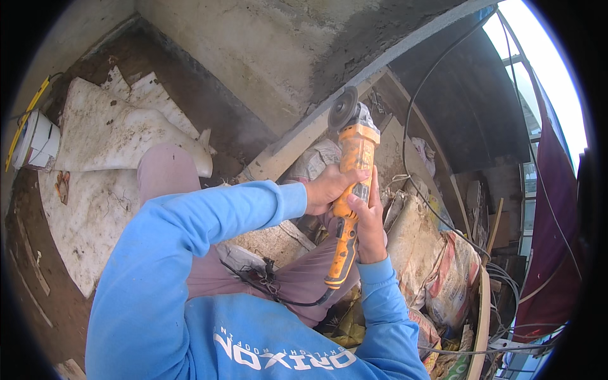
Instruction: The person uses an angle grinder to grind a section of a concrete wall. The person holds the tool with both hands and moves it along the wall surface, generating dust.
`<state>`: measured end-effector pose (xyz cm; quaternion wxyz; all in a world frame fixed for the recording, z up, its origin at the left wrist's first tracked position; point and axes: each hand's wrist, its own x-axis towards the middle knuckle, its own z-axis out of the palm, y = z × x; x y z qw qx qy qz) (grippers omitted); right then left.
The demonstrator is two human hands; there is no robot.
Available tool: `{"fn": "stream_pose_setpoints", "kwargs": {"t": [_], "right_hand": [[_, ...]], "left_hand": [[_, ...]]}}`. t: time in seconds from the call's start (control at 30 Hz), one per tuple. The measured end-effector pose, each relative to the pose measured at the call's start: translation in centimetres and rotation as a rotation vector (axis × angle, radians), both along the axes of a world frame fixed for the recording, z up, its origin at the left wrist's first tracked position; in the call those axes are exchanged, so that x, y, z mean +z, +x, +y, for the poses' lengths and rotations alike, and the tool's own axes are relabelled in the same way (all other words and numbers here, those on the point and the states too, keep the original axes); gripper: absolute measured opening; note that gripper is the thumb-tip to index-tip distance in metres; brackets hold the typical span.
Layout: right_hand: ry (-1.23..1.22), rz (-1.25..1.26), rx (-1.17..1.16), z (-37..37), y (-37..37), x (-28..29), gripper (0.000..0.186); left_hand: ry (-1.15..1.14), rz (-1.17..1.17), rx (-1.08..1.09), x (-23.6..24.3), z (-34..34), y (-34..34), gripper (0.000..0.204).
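Note:
An orange and black angle grinder [358,149] is held upright in front of me, its grey disc [343,109] at the top near the edge of the concrete wall. My left hand [328,189] wraps round the middle of the body from the left. Lower down on the right side, my right hand [372,221] grips the same body, thumb across its front. From the bottom of the handle a black power cord [304,304] curves left over my lap. Whether the disc spins cannot be made out.
A plastered wall [253,57] rises ahead, edged by a wooden board [297,142]. Dirty white sheeting [114,133] covers floor at left, beside a white bucket [44,139]. Filled sacks [449,278] lie at right, with a cable [411,107] hanging above them.

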<state>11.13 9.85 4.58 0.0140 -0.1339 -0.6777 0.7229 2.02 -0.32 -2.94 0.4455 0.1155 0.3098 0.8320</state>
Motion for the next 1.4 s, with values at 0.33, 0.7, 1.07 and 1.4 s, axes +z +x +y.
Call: {"fn": "stream_pose_setpoints", "kwargs": {"t": [0.33, 0.7, 1.07, 1.4], "right_hand": [[0.029, 0.059, 0.007, 0.4, -0.8, 0.5, 0.101], [0.002, 0.077, -0.001, 0.6, -1.5, 0.9, 0.103], [-0.007, 0.05, -0.019, 0.3, -0.4, -0.1, 0.102], [-0.052, -0.01, -0.01, -0.4, -0.1, 0.7, 0.101]], "left_hand": [[0.058, 0.03, 0.014, 1.0, 0.4, -1.1, 0.063], [0.075, -0.011, 0.004, 2.3, 0.3, -2.0, 0.055], [0.008, -0.088, -0.005, 1.9, -0.4, -0.4, 0.059], [-0.002, -0.097, -0.023, 1.8, -0.6, -0.2, 0.06]]}}
